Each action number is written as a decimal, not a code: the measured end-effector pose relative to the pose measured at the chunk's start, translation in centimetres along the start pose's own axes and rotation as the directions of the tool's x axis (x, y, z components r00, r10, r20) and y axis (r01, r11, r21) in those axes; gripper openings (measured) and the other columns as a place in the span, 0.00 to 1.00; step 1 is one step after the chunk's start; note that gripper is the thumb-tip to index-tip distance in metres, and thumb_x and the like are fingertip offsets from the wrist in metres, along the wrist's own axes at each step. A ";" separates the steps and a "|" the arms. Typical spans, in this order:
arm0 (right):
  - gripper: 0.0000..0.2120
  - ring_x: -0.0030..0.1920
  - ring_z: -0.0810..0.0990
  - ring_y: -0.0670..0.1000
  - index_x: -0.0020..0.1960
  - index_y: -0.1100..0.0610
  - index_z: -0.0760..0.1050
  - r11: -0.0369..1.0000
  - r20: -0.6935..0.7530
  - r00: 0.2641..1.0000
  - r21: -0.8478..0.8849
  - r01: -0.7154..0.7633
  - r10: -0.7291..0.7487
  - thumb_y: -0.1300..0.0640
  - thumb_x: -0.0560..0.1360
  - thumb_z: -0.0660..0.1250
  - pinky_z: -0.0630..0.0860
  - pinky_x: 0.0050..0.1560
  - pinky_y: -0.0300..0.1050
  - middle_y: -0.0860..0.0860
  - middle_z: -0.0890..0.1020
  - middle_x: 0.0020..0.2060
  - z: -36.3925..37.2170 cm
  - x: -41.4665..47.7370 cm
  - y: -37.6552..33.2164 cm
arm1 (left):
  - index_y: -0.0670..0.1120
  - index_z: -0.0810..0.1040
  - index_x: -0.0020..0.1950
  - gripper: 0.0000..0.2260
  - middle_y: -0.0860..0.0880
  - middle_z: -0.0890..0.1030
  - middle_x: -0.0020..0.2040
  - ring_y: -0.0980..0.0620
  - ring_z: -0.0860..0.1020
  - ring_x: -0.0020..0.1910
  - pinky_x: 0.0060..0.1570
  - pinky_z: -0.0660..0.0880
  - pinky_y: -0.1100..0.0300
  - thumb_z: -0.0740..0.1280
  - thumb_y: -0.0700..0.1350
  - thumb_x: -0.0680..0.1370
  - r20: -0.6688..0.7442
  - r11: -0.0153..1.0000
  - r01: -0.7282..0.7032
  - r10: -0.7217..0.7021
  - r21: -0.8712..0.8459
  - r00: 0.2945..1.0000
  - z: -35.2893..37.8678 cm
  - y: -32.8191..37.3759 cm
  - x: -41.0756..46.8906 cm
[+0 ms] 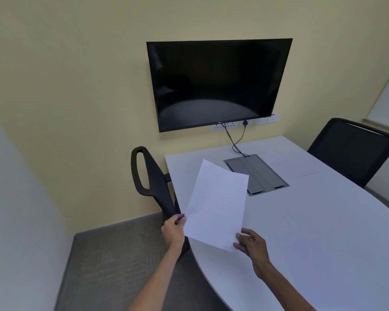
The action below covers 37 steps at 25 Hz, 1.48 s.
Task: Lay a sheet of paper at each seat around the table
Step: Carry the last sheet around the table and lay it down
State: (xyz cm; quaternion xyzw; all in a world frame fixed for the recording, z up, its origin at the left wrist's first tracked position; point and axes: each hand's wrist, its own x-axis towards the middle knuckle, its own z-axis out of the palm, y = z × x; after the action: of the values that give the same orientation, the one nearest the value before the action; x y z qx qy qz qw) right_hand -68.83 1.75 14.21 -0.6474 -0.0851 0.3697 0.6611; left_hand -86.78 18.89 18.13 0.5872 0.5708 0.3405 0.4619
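A white sheet of paper (217, 204) hangs above the left edge of the white table (323, 221), held at its near corners. My left hand (174, 228) pinches its lower left edge. My right hand (250, 243) grips its lower right corner. Another sheet of paper (295, 166) lies flat on the table at the far right, in front of the black chair (352, 151). A second black chair (152, 179) stands at the table's left side, just beyond the held sheet.
A grey cable hatch (256, 173) is set into the table's middle, with a black cable running up to wall sockets. A dark screen (218, 84) hangs on the yellow wall. Grey carpet (112, 261) lies to the left of the table.
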 end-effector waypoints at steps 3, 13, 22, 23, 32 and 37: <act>0.07 0.41 0.86 0.56 0.54 0.58 0.82 0.999 -0.104 0.994 0.040 -0.011 0.016 0.61 0.76 0.72 0.83 0.54 0.49 0.56 0.83 0.44 3.9 2.7 0.1 | 0.41 0.85 0.57 0.10 0.44 0.86 0.51 0.48 0.81 0.51 0.49 0.76 0.60 0.71 0.41 0.77 0.065 0.997 -0.034 0.030 0.069 0.997 0.2 0.7 6.0; 0.03 0.38 0.86 0.52 0.47 0.60 0.84 0.981 -0.406 0.911 0.192 0.009 0.071 0.65 0.74 0.72 0.80 0.58 0.49 0.55 0.85 0.45 13.5 9.9 0.4 | 0.39 0.83 0.59 0.10 0.42 0.84 0.54 0.51 0.78 0.49 0.53 0.76 0.61 0.67 0.38 0.80 0.359 0.976 -0.166 0.106 0.141 0.927 4.0 3.3 22.3; 0.04 0.44 0.82 0.57 0.48 0.66 0.82 0.947 -0.475 0.870 0.320 0.026 0.136 0.67 0.73 0.71 0.82 0.57 0.53 0.60 0.81 0.46 15.5 22.7 0.9 | 0.39 0.84 0.57 0.09 0.42 0.85 0.54 0.44 0.82 0.53 0.57 0.79 0.55 0.67 0.38 0.80 0.514 0.919 -0.269 0.089 0.288 0.853 14.3 5.1 34.4; 0.04 0.44 0.82 0.58 0.48 0.67 0.81 0.947 -0.464 0.873 0.321 0.008 0.150 0.67 0.73 0.71 0.82 0.56 0.53 0.60 0.81 0.46 15.7 22.4 0.8 | 0.39 0.84 0.57 0.09 0.42 0.85 0.54 0.44 0.82 0.54 0.56 0.78 0.55 0.67 0.38 0.80 0.520 0.920 -0.257 0.070 0.296 0.851 14.0 4.9 34.6; 0.07 0.40 0.80 0.55 0.49 0.72 0.80 0.904 -0.494 0.804 0.410 -0.121 0.331 0.70 0.72 0.72 0.82 0.56 0.53 0.60 0.80 0.41 16.6 32.9 2.6 | 0.38 0.83 0.58 0.10 0.40 0.85 0.55 0.41 0.81 0.56 0.59 0.78 0.50 0.67 0.38 0.80 0.582 0.832 -0.297 -0.038 0.469 0.812 23.1 3.4 43.5; 0.07 0.44 0.82 0.57 0.50 0.73 0.79 0.871 -0.522 0.742 0.461 -0.168 0.420 0.71 0.72 0.71 0.81 0.59 0.56 0.60 0.82 0.45 18.7 35.7 4.0 | 0.38 0.83 0.57 0.09 0.38 0.85 0.54 0.39 0.81 0.55 0.57 0.78 0.49 0.66 0.38 0.80 0.620 0.802 -0.324 -0.073 0.503 0.781 26.0 2.3 46.5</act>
State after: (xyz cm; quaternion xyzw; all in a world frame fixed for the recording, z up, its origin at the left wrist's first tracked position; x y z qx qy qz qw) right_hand -55.92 37.54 0.23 -0.5934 0.3112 0.2527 0.6980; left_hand -56.47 60.83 5.45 0.8159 0.4235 -0.0288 0.3926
